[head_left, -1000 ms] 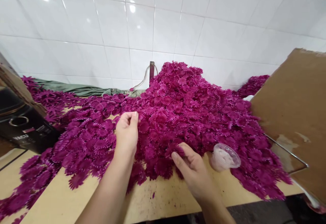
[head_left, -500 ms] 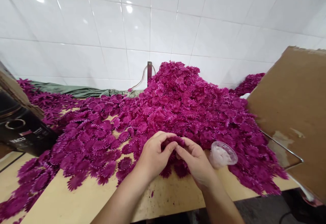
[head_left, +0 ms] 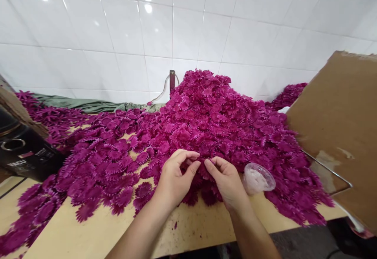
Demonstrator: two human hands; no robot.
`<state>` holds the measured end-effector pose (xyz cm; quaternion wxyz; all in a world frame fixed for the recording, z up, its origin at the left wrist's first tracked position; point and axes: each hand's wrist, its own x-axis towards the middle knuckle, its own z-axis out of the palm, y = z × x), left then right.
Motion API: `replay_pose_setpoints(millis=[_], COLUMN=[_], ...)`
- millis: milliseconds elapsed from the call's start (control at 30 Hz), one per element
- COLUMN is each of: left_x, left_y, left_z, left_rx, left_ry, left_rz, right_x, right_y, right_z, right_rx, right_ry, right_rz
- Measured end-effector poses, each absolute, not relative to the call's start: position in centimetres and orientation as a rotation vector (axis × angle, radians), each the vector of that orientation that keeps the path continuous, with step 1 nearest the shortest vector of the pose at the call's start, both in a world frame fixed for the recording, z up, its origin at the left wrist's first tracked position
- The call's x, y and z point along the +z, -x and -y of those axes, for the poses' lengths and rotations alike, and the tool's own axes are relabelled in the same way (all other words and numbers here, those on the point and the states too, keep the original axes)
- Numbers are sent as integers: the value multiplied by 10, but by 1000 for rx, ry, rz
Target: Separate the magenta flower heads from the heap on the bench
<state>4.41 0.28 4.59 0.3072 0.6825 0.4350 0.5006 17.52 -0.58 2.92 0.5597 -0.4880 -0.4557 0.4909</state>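
Magenta artificial flower pieces [head_left: 206, 110] with fringed petals form a tall heap in front of me. At the heap's near edge is my left hand [head_left: 176, 174], its thumb and forefinger curved with a gap between the tips and nothing visible in it. Just to its right, my right hand [head_left: 226, 176] has thumb and forefinger closed together; whatever they may hold blends into the magenta behind. A small gap separates the two hands. Beside my right hand stands a clear plastic cup [head_left: 259, 178] with white material inside.
A cardboard box [head_left: 338, 133] with a metal wire rises at the right. A black box [head_left: 29, 153] stands at the left. Green cloth [head_left: 79, 104] lies along the white tiled wall [head_left: 188, 23]. More flower pieces spread over the wooden table [head_left: 88, 235].
Both hands were together holding a magenta flower piece. Now their fingertips have moved apart, the left hand's fingers have parted, and that piece no longer shows clearly between them.
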Motion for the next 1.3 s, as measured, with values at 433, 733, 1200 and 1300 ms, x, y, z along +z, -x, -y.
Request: replay_pose_setpoints(millis=[433,733,1200,1300], left_x=[43,44,42,46], left_y=[-36,-33,-45,-48], left_z=[-14,-14,-10,-9], left_rx=[1390,1391,1243,1239], left_ry=[-1142,-983,-1121,-1168], left_rz=[-1103,-942,-881,-844], right_x=[30,45,47,46], right_y=[-169,-196,-162,-162], right_z=[12,-4,4,2], right_rx=[1183,182,1152,1112], right_ry=[1045,1440,1098,1129], right_rz=[1157,1478,1343,1233])
